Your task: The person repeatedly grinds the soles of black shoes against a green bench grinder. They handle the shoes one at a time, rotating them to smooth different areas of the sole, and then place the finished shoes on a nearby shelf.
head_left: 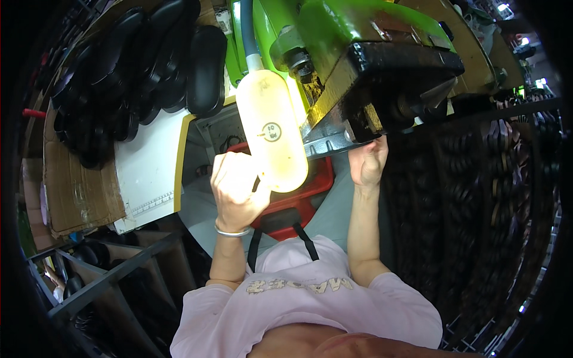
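Note:
My left hand, with a silver bangle on its wrist, is curled closed beside a glowing yellow oval lamp head. The lamp hangs from a blue-grey neck and hides the thumb side, so I cannot make out what the fingers hold. Raised to the lower front of a green and black machine, my right hand has its fingers bent together near a dark metal edge. The machine covers its fingertips and anything in them.
Several black shoe soles lie piled on a cardboard-covered table at left, beside a white board. Below stands a grey-framed rack with dark items. A red stool shows between my knees. Racks of footwear fill the right.

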{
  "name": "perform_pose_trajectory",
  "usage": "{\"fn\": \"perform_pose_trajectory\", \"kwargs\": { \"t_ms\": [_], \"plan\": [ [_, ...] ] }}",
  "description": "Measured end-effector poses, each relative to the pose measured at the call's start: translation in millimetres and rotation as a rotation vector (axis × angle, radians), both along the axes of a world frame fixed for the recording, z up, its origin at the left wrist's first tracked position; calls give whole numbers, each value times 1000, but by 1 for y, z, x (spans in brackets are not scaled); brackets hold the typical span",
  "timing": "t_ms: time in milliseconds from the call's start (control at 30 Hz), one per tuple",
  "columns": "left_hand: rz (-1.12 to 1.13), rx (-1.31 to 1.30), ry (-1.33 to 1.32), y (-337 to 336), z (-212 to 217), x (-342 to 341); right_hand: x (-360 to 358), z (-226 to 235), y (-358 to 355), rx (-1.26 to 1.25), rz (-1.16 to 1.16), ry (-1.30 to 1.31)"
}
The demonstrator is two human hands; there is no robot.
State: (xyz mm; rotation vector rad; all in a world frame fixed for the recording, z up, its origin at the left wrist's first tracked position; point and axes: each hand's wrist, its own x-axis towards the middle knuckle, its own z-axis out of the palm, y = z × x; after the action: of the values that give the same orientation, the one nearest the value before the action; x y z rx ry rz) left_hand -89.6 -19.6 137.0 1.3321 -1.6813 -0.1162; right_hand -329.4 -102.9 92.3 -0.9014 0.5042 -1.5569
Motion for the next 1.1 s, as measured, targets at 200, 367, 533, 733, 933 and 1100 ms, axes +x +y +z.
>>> {"fn": "perform_pose_trajectory", "kwargs": {
  "t_ms": [200, 367, 533, 733, 933, 1100],
  "plan": [
    [-21, 101, -30, 6, 17, 17, 12, 3, 6, 7, -27, 97],
    [-3, 87, 16, 13, -7, 33, 27, -2, 15, 1, -29, 193],
    [-55, 293, 227, 20, -27, 46, 30, -5, 24, -21, 63, 367],
    [-254, 469, 674, 10, -28, 1, 26, 2, 35, -144, 172, 454],
    [-349, 515, 975, 1, -69, -22, -2, 7, 57, -101, 123, 730],
    [240, 265, 370, -36, -127, 47, -95, 70, 69, -286, -43, 885]
  ]
}}
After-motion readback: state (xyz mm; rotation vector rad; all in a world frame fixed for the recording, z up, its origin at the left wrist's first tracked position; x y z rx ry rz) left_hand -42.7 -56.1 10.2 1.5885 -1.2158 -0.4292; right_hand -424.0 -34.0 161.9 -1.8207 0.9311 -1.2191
